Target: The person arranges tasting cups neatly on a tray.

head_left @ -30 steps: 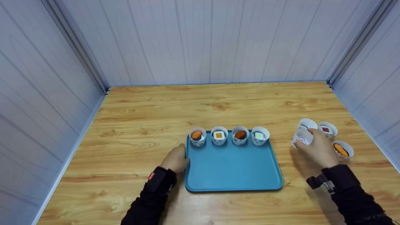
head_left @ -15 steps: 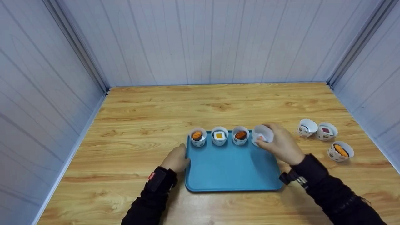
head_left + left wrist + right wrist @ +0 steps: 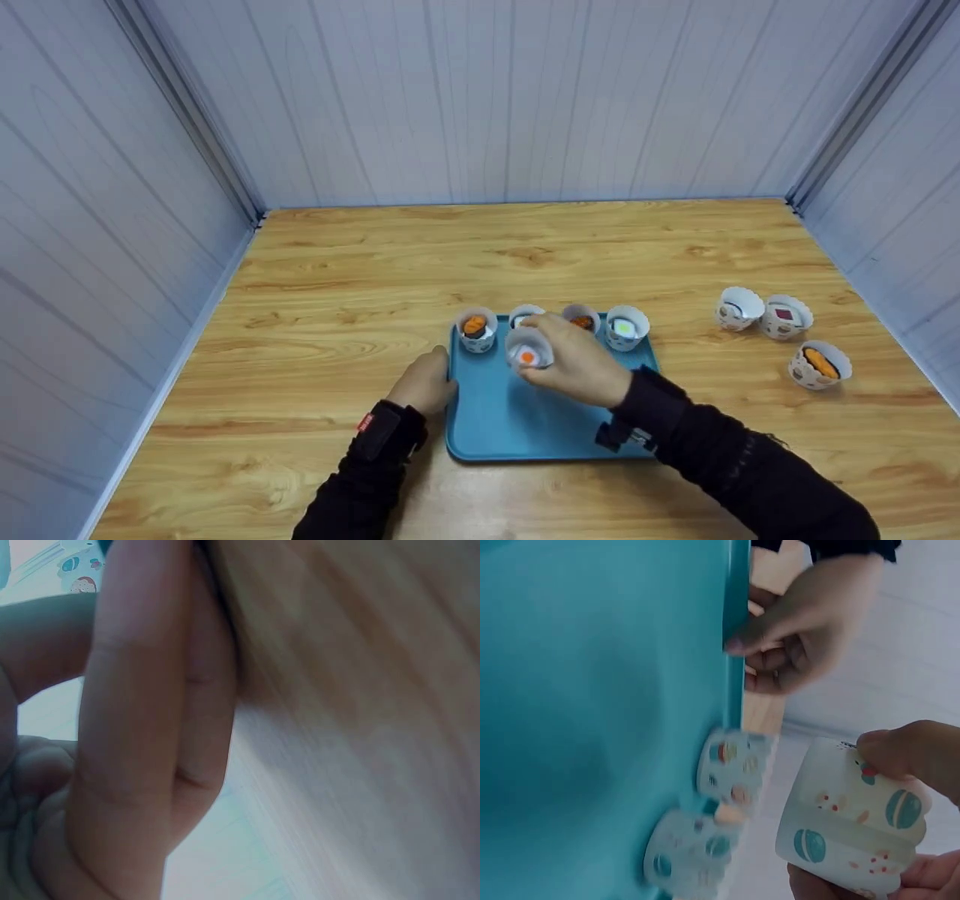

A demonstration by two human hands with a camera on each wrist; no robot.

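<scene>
My right hand (image 3: 577,358) grips a white printed paper cup (image 3: 855,821) by its sides, held above the tray behind its back row. Inside that cup lies a small white piece with an orange dot. At the blue tray's (image 3: 510,427) left edge, my left hand (image 3: 424,381) holds the rim, thumb on top and fingers curled beneath, as the right wrist view shows. Several cups line the tray's back edge: one with an orange-topped piece (image 3: 475,327) at left, one with a green-dotted piece (image 3: 622,328) at right. Between them, my right hand partly covers two more.
Three more paper cups stand on the wooden table (image 3: 337,285) to the right: one in front with an orange-topped piece (image 3: 820,364), one with a dark red square (image 3: 785,315), and another cup (image 3: 739,307) beside it. White panel walls (image 3: 465,105) close off the back and both sides.
My right hand has carried the paper cup from the group at the right leftward over the tray. The left hand has stayed at the tray's left edge.
</scene>
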